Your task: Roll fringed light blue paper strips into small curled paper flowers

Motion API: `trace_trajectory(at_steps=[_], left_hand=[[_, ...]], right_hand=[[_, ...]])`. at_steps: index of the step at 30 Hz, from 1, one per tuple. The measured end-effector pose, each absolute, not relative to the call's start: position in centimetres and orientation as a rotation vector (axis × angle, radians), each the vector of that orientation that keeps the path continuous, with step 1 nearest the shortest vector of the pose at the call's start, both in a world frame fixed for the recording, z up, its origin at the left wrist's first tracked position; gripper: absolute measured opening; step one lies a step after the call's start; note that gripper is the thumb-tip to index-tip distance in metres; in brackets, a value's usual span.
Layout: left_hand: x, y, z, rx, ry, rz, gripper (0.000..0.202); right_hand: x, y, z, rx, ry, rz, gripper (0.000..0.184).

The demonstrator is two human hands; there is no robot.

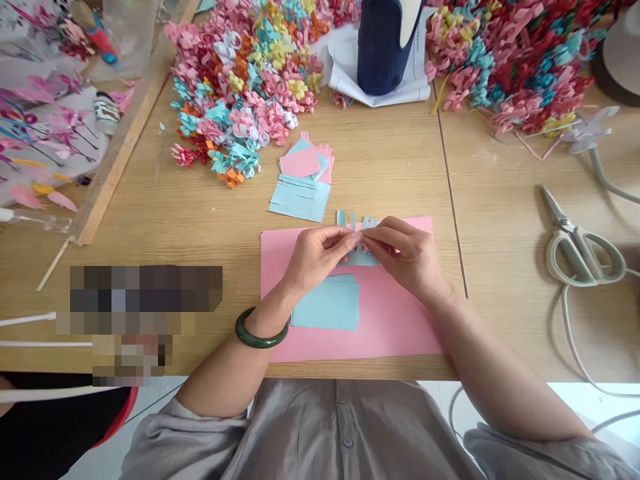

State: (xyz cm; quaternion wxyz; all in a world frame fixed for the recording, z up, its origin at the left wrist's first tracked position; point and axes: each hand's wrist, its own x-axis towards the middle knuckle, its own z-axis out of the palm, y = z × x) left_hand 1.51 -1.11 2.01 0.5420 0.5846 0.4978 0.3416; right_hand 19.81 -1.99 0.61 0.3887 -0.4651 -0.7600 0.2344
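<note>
My left hand (pixel 320 257) and my right hand (pixel 405 257) meet over a pink paper sheet (pixel 390 320) on the wooden table. Both pinch a small light-blue paper piece (pixel 356 223) cut into strips along its top edge; the strips stick up above my fingers. Its lower part is mostly hidden by my fingers. A green bangle (pixel 260 337) circles my left wrist. A stack of light-blue paper rectangles (pixel 327 305) lies on the pink sheet just below my left hand.
Piles of curled paper flowers sit at the back centre (pixel 245 87) and back right (pixel 515 60). A stack of cut blue and pink papers (pixel 303 183) lies behind the sheet. Scissors (pixel 580 247) and white cables lie at right. A dark blue object (pixel 383 47) stands at the back.
</note>
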Motion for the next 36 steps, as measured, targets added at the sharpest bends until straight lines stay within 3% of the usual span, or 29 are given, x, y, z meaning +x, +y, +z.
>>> trace_trajectory(at_steps=[5, 11, 19, 29, 36], left_hand=[[1.3, -0.8, 1.4, 1.253, 1.164, 0.819, 0.032], [1.4, -0.8, 1.1, 1.188, 1.166, 0.885, 0.027], [1.5, -0.9, 1.0, 1.314, 1.137, 0.984, 0.017], [1.8, -1.2, 0.6, 1.617, 1.175, 1.087, 0.008], [2.0, -1.4, 1.1, 1.668, 1.154, 1.134, 0.019]], right_hand=[[19.8, -2.0, 0.6, -1.165, -1.970, 0.573, 0.020], [19.5, -2.0, 1.2, -1.276, -1.774, 0.777, 0.019], [19.4, -1.8, 1.9, -1.340, -1.421, 1.254, 0.035], [19.4, -1.8, 2.1, -1.300, -1.378, 1.444, 0.043], [19.4, -1.7, 1.6, -1.251, -1.260, 1.441, 0.034]])
